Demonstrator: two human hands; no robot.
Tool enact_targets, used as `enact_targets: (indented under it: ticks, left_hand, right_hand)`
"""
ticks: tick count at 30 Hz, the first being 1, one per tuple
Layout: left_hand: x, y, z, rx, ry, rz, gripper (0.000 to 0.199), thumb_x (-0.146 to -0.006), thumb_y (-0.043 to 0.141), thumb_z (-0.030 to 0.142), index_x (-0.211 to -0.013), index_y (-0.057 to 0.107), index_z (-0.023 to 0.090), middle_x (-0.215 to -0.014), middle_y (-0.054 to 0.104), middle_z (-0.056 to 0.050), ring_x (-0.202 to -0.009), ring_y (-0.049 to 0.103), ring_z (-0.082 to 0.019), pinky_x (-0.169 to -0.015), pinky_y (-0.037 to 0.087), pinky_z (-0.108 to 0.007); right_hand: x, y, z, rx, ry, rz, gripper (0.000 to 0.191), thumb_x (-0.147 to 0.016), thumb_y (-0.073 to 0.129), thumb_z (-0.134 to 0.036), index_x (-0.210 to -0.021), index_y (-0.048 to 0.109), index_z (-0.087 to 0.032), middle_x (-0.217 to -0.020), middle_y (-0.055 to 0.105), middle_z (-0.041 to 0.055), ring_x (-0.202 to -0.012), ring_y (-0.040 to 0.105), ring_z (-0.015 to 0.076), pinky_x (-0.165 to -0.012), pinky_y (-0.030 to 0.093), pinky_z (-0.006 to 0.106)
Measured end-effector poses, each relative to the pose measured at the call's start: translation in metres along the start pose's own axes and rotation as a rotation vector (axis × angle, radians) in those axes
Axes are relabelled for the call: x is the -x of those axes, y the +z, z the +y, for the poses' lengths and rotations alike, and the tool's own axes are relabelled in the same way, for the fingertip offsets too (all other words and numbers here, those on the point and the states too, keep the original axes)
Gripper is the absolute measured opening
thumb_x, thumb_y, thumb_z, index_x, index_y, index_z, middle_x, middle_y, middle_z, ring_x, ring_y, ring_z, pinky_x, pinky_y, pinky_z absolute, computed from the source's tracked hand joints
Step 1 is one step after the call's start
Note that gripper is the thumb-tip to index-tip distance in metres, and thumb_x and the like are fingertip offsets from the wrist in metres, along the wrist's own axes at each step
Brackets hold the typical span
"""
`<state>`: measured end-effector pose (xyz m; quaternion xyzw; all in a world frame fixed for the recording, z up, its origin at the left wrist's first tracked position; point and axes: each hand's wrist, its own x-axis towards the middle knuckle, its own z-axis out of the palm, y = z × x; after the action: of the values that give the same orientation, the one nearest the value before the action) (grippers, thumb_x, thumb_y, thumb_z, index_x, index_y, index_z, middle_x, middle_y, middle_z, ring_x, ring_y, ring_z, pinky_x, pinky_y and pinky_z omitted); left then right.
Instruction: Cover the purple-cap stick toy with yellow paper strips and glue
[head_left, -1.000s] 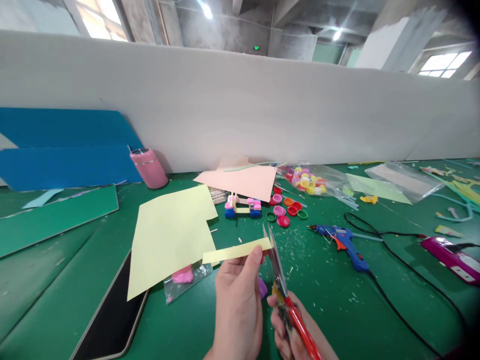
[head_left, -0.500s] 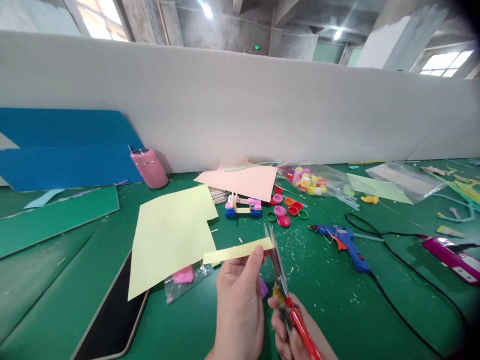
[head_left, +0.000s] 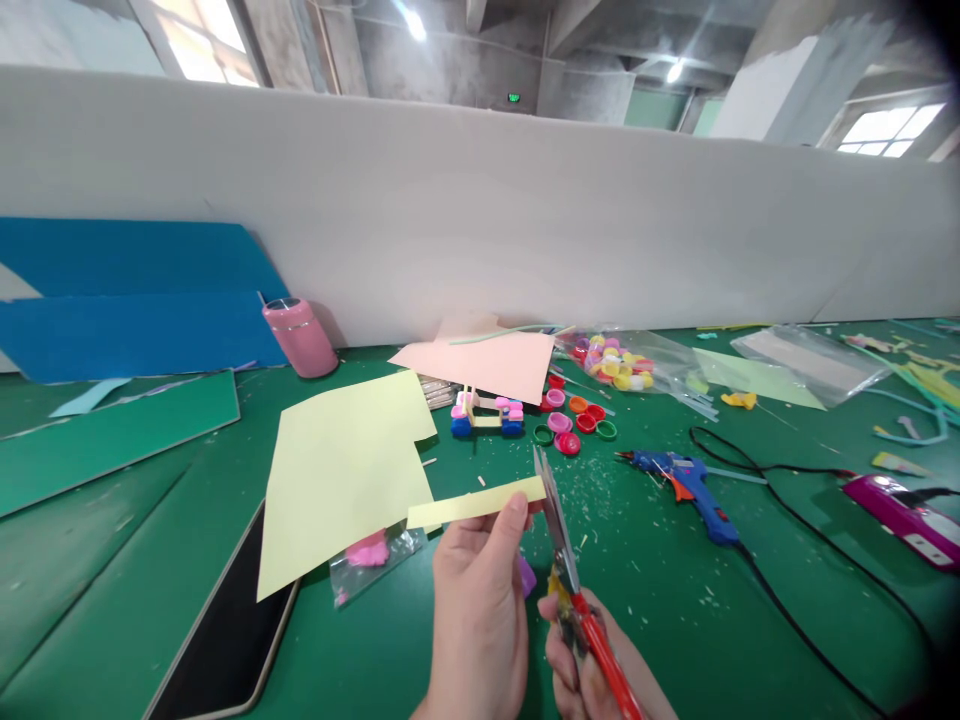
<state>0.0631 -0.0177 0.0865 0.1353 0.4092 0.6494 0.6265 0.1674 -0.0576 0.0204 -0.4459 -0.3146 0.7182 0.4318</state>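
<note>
Between thumb and fingers, my left hand (head_left: pixel 480 590) pinches a narrow pale-yellow paper strip (head_left: pixel 457 505) that extends out to the left. My right hand (head_left: pixel 600 650) grips a pair of scissors (head_left: pixel 589 610) with red handles, blades pointing up and nearly together. The blades stand right by the strip's right end; whether they touch it I cannot tell. A large pale-yellow sheet (head_left: pixel 341 470) with a notched right edge lies to the left. Beyond my hands sits a small model car (head_left: pixel 487 412) in blue, pink and yellow, near several coloured bottle caps (head_left: pixel 559 422).
A blue glue gun (head_left: pixel 690 485) lies right, its cord trailing toward a purple power strip (head_left: pixel 907 515). At left are a phone (head_left: pixel 232 610), a pink tumbler (head_left: pixel 301 338) and a green board (head_left: pixel 120 435). A bag of caps (head_left: pixel 615 362) and pink paper (head_left: pixel 495 360) lie at the back.
The scissors and my right hand have shifted very slightly right. My left hand and the strip are almost where they were.
</note>
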Motion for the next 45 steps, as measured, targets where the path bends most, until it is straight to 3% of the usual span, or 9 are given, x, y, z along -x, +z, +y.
enact_targets:
  ticks: [5, 11, 18, 21, 24, 29, 32, 36, 45]
  left_hand:
    - [-0.001, -0.004, 0.002, -0.048, 0.008, 0.008, 0.011, -0.064, 0.072, 0.020, -0.073, 0.068, 0.015, -0.070, 0.069, -0.003, -0.070, 0.062, -0.013, -0.067, 0.047, -0.021]
    - [-0.004, -0.019, 0.010, -0.224, -0.022, -0.053, 0.010, -0.071, 0.066, 0.028, -0.069, 0.065, 0.018, -0.066, 0.065, 0.000, -0.068, 0.058, -0.011, -0.066, 0.043, -0.021]
    - [-0.012, -0.040, 0.044, -0.870, 0.098, -0.450, 0.017, -0.080, 0.054, 0.031, -0.072, 0.063, 0.020, -0.067, 0.060, 0.001, -0.066, 0.051, -0.013, -0.060, 0.038, -0.022]
    - [-0.014, -0.043, 0.054, -1.104, 0.109, -0.592, 0.020, -0.082, 0.050, 0.034, -0.074, 0.062, 0.021, -0.064, 0.055, 0.002, -0.061, 0.048, -0.013, -0.055, 0.036, -0.023]
    - [-0.015, -0.045, 0.055, -1.194, 0.127, -0.642, 0.023, -0.082, 0.047, 0.035, -0.074, 0.063, 0.020, -0.065, 0.055, 0.000, -0.060, 0.047, -0.015, -0.052, 0.035, -0.024]
    - [-0.021, -0.064, 0.048, -1.178, 0.297, -0.354, 0.017, -0.076, 0.056, 0.034, -0.070, 0.065, 0.021, -0.063, 0.058, -0.001, -0.058, 0.048, -0.017, -0.052, 0.035, -0.025]
    - [-0.029, -0.077, 0.043, -1.068, 0.347, -0.211, 0.011, -0.073, 0.061, 0.030, -0.072, 0.067, 0.021, -0.088, 0.065, -0.006, -0.079, 0.055, -0.022, -0.064, 0.038, -0.027]
    - [-0.038, -0.082, 0.037, -1.003, 0.272, -0.260, 0.014, -0.077, 0.058, 0.030, -0.070, 0.067, 0.021, -0.110, 0.063, -0.007, -0.099, 0.054, -0.024, -0.077, 0.038, -0.027]
    - [-0.045, -0.079, 0.031, -0.933, 0.140, -0.318, 0.021, -0.079, 0.055, 0.033, -0.087, 0.070, 0.021, -0.107, 0.065, -0.008, -0.101, 0.055, -0.025, -0.083, 0.039, -0.029]
  right_hand:
    - [-0.001, -0.010, -0.002, 0.082, -0.011, 0.162, 0.045, -0.061, 0.059, -0.063, -0.079, 0.055, -0.022, -0.052, 0.046, -0.0054, -0.037, 0.042, 0.0079, -0.040, 0.041, 0.021]
    - [0.007, -0.071, -0.038, 1.219, -0.253, 0.428, 0.043, -0.071, 0.057, -0.036, -0.110, 0.049, -0.020, -0.100, 0.063, 0.0076, -0.084, 0.060, 0.0251, -0.076, 0.048, 0.037]
    - [0.006, -0.116, -0.057, 1.740, -0.310, 0.404, 0.053, -0.074, 0.053, -0.049, -0.110, 0.054, -0.010, -0.112, 0.059, 0.0173, -0.103, 0.054, 0.0323, -0.087, 0.044, 0.046]
    - [0.007, -0.101, -0.069, 1.661, -0.396, 0.424, 0.051, -0.077, 0.050, -0.052, -0.113, 0.052, -0.016, -0.113, 0.059, 0.0132, -0.104, 0.053, 0.0299, -0.085, 0.045, 0.044]
    - [0.001, -0.067, -0.071, 1.438, -0.435, 0.231, 0.036, -0.083, 0.046, -0.043, -0.111, 0.051, -0.021, -0.102, 0.061, 0.0077, -0.090, 0.059, 0.0215, -0.076, 0.048, 0.033]
    - [-0.021, -0.014, -0.049, 1.373, -0.393, -0.073, 0.041, -0.077, 0.057, -0.040, -0.112, 0.049, -0.021, -0.095, 0.059, 0.0065, -0.083, 0.057, 0.0206, -0.070, 0.044, 0.031]
    - [-0.033, -0.001, -0.036, 1.520, -0.366, -0.058, 0.043, -0.072, 0.059, -0.045, -0.106, 0.051, -0.019, -0.093, 0.059, 0.0078, -0.083, 0.056, 0.0240, -0.066, 0.041, 0.032]
    - [-0.037, 0.005, -0.024, 1.561, -0.362, -0.030, 0.030, -0.073, 0.057, -0.049, -0.082, 0.052, -0.020, -0.080, 0.060, 0.0036, -0.073, 0.055, 0.0214, -0.058, 0.035, 0.029]
    - [-0.018, 0.016, -0.010, 1.386, -0.298, -0.038, 0.039, -0.064, 0.065, -0.054, -0.078, 0.050, -0.021, -0.072, 0.059, -0.0011, -0.063, 0.051, 0.0159, -0.052, 0.029, 0.025]
